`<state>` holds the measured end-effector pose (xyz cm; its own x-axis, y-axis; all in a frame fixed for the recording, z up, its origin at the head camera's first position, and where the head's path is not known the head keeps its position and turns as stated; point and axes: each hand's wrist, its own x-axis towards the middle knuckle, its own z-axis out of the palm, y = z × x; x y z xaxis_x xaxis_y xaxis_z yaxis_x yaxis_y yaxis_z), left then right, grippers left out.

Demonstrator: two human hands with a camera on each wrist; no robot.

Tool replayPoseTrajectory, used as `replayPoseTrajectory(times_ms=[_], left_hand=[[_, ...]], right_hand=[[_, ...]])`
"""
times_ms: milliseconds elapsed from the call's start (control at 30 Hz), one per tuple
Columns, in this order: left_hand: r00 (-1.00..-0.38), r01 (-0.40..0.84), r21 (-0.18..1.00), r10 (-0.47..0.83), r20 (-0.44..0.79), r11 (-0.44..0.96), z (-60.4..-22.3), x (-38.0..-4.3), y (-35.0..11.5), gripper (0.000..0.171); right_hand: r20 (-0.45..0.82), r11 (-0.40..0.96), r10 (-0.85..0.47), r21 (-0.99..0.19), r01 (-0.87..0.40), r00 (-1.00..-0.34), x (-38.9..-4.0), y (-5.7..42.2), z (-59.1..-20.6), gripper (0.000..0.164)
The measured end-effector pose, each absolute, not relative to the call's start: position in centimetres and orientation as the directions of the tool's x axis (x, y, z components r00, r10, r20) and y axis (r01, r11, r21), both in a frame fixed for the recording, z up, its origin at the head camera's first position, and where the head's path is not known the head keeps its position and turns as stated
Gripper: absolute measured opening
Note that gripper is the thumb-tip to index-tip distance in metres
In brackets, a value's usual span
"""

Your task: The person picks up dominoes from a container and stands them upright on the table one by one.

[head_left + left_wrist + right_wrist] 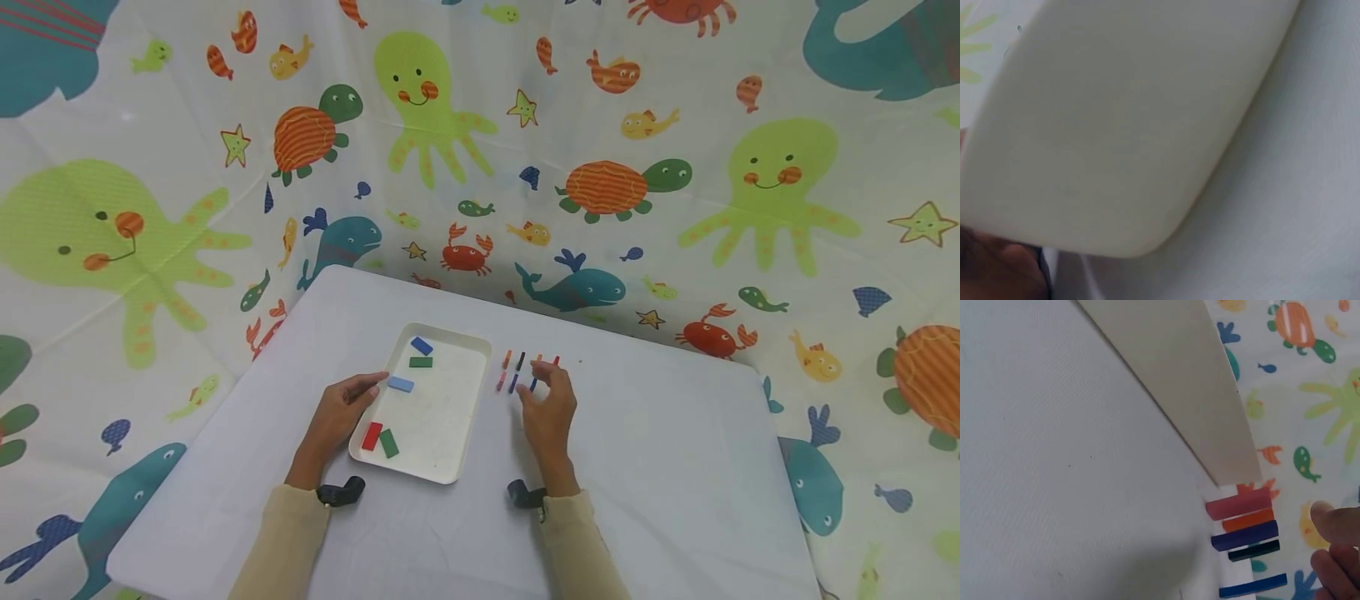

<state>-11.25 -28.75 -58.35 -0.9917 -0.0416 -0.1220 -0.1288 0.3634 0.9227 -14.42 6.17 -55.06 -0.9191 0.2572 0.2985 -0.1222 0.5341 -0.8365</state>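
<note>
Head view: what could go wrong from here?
1. The right hand is right by closely spaced narrow blocks; picking one might knock its neighbours.
2. It also partly covers that group in the head view, so a miss there could be hard to see.
3. The left hand is at the tray rim; a bump might shift it.

Left hand (343, 410) points forward and inward, fingers (360, 385) extended. Right hand (551, 412) curves, thumb (528, 400) and index finger (546, 372) apart. Both forearms (283, 537) slant inward.
</note>
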Motion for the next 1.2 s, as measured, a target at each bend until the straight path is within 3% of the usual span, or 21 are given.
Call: replayPoseTrajectory(times_ms=[700,1200], left_hand=[[-0.989,-0.145,0.913,-0.047,-0.137,0.381,-58.2,-11.3,-28.8,0.039],[-0.988,-0.152,0.913,-0.058,-0.141,0.379,-58.5,-11.3,-28.8,0.04]], right_hand=[[0.364,0.508,0.114,-0.821,-0.261,-0.924,-13.0,2.8,-54.9,0.04],[0.334,0.56,0.066,-0.793,-0.242,-0.94,-11.9,0.9,-55.3,0.041]])
